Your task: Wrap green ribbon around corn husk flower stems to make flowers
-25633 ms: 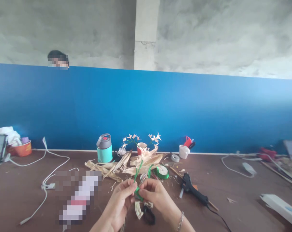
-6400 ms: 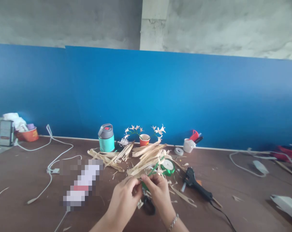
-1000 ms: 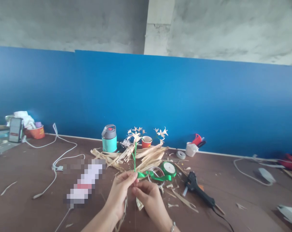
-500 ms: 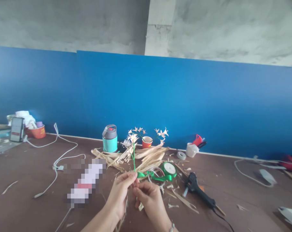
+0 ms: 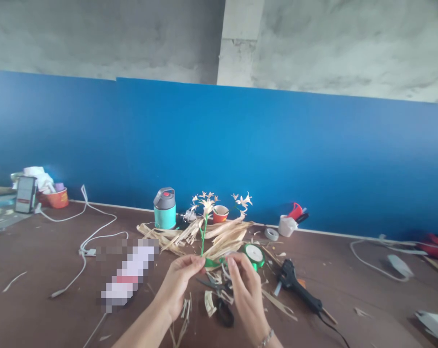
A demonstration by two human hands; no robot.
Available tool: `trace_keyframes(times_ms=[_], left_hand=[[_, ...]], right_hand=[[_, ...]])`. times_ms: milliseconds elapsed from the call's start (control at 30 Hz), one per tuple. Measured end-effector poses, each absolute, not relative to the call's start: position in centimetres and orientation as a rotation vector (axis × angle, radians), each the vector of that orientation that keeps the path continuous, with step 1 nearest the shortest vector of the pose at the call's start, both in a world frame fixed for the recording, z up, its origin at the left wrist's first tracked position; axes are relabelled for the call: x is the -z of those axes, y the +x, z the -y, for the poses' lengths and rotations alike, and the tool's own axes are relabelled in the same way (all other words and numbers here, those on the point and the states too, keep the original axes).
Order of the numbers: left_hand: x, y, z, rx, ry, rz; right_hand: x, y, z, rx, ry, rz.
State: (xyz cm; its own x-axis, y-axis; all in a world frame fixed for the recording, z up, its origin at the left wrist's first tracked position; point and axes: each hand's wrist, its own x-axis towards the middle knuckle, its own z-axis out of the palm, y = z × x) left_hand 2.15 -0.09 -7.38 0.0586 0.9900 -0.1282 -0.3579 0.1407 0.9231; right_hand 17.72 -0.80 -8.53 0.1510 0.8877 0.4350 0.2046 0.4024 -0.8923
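Observation:
My left hand [image 5: 184,275] pinches the lower end of an upright green-wrapped flower stem [image 5: 203,237], topped by a pale husk flower [image 5: 207,208]. A short stretch of green ribbon [image 5: 212,263] runs from that stem across to my right hand [image 5: 244,280], whose thumb and fingers are closed on it. Just behind my right hand stands the ribbon spool [image 5: 254,253], green with a white centre. Below the ribbon, partly covered by my right hand, lie dark-handled scissors [image 5: 224,309] among husk scraps.
Dry husks [image 5: 226,237] lie behind my hands, near a red paper cup [image 5: 220,213] and a teal flask [image 5: 165,210]. To the right are a black glue gun [image 5: 300,287], a roll of tape [image 5: 271,234] and a white cup [image 5: 287,225]. White cables [image 5: 95,237] trail at left.
My right hand has moved right, away from my left, drawing the ribbon between them. The flower top has tilted slightly right. The scissors have come into sight.

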Motion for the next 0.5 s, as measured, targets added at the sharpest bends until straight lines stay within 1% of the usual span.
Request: trace_keyframes(times_ms=[67,233,333,500], left_hand=[[7.1,2.2,0.3,-1.182,0.936,-0.974],[6.7,2.5,0.6,-1.136,1.069,-1.017],[6.7,2.5,0.5,-1.145,1.107,-1.066],[6.8,2.3,0.2,-1.226,1.108,-1.137]], right_hand=[[8.1,18.4,0.5,-0.677,-1.047,1.423],[8.3,18.6,0.0,-0.849,-1.054,1.658],[8.6,18.5,-0.2,-0.848,-1.089,1.733],[8.3,18.7,-0.4,-0.831,-1.219,1.675]])
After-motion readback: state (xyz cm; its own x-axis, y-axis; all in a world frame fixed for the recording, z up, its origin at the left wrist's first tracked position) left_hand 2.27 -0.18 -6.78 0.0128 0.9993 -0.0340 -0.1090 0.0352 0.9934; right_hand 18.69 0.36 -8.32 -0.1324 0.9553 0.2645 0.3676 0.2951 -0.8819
